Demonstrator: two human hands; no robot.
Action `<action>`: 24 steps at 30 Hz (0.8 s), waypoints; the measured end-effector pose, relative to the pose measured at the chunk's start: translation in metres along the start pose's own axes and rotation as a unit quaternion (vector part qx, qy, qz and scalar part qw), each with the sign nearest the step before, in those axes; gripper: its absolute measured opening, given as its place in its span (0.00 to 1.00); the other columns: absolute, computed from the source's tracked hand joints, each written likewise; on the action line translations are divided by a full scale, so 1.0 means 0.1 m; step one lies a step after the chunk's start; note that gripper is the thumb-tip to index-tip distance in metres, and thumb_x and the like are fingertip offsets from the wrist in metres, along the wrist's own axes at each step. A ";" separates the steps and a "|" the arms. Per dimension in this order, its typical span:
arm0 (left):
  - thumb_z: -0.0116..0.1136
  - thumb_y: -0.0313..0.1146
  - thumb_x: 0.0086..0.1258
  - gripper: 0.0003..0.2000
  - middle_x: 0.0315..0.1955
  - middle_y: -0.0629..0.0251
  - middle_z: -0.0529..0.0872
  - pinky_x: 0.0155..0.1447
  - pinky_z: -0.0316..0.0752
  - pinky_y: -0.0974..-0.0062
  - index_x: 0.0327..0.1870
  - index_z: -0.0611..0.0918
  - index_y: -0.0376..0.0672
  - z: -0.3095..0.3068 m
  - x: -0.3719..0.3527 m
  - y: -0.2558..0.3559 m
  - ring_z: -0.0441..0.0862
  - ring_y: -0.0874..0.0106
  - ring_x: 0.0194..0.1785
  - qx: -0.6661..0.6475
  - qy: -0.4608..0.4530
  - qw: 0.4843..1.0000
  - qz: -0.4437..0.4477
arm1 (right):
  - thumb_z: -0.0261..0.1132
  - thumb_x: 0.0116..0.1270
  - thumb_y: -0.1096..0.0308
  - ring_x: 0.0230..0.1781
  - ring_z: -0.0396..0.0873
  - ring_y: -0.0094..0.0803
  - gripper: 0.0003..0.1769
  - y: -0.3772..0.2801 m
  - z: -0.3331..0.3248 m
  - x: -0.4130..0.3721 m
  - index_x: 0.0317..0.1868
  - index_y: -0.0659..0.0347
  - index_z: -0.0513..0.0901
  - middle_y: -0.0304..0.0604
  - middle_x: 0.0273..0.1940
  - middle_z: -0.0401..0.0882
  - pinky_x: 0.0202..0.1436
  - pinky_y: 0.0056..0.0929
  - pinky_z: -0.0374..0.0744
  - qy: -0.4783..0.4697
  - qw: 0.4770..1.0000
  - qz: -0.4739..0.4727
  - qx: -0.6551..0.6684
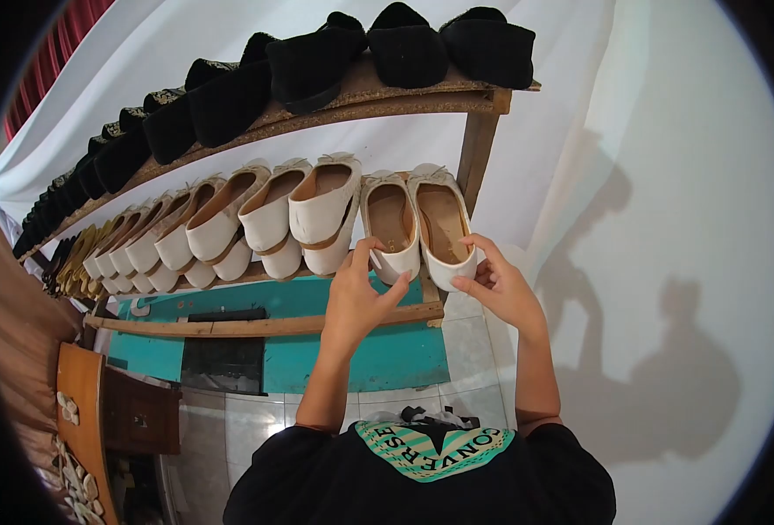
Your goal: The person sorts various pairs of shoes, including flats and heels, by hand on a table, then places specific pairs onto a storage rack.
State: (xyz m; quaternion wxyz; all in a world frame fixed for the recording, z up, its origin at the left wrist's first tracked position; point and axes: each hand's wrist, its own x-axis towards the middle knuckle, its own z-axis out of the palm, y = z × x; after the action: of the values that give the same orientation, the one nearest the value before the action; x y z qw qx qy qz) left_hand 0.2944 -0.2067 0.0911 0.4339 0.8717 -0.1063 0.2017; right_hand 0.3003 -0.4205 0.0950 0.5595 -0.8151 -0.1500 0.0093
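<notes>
A pair of white ballet flats with small bows at the toes is at the right end of the lower shelf, heels toward me. My left hand (358, 296) has its thumb and index finger on either side of the heel of the left ballet flat (397, 265). At the heel of the right ballet flat (450, 276), my right hand (502, 289) grips with thumb and fingers. The two flats are side by side, their tan insoles facing up. Just left of them, more white flats (324, 214) are stacked along the shelf.
Black shoes (313, 66) line the upper wooden shelf (387, 98). Yellowish shoes (81, 254) sit at the far left below. A lower wooden rail (273, 327) crosses above a teal panel (352, 359). A wooden cabinet (142, 411) stands at lower left; a white wall (667, 219) is at right.
</notes>
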 end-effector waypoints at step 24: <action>0.66 0.30 0.47 0.19 0.25 0.58 0.79 0.32 0.73 0.74 0.38 0.71 0.39 0.06 0.22 -0.05 0.78 0.69 0.28 -0.017 0.026 0.999 -0.017 | 0.64 0.59 0.62 0.22 0.72 0.24 0.21 -0.02 -0.02 -0.05 0.49 0.58 0.68 0.41 0.25 0.74 0.28 0.21 0.71 -0.001 1.000 -0.023 -0.015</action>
State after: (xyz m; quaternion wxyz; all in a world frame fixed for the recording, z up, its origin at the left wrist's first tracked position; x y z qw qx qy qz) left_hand 0.3172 -0.2088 0.0938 0.4542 0.8605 -0.0839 0.2149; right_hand 0.2955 -0.4229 0.0966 0.5474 -0.8195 -0.1696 -0.0047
